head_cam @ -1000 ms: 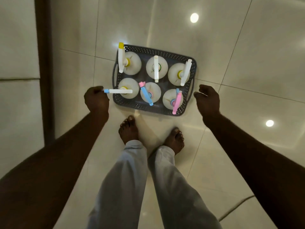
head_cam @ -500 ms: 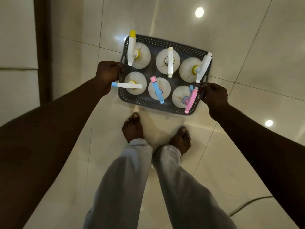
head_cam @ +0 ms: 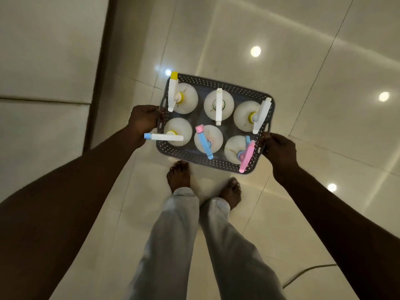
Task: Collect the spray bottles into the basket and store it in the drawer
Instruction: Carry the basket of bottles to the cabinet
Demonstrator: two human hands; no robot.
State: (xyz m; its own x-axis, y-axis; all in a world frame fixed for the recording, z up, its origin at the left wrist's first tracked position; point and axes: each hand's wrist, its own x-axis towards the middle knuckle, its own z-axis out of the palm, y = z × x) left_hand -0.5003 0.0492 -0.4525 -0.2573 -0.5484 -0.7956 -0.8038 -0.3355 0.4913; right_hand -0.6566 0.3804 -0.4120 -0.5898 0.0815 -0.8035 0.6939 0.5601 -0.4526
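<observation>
**Basket (head_cam: 216,82) coming up off the floor, collecting part looking done**

A second ago both hands were hanging beside the grey perforated basket as loose fists, not touching it. Now the left hand (head_cam: 144,121) is curling its fingers round the handle at the basket's 9 o'clock, and the right hand (head_cam: 279,150) is gripping the one at 3 o'clock. The basket is sitting at 12 o'clock from the bare feet (head_cam: 179,176), and its near edge is now overlapping the toes, so I'm guessing it's lifting off the tile floor (head_cam: 303,61). All six spray bottles (head_cam: 218,105) are standing upright inside in two rows of three. The drawer isn't showing anywhere, so the carry is what's coming next.
</observation>
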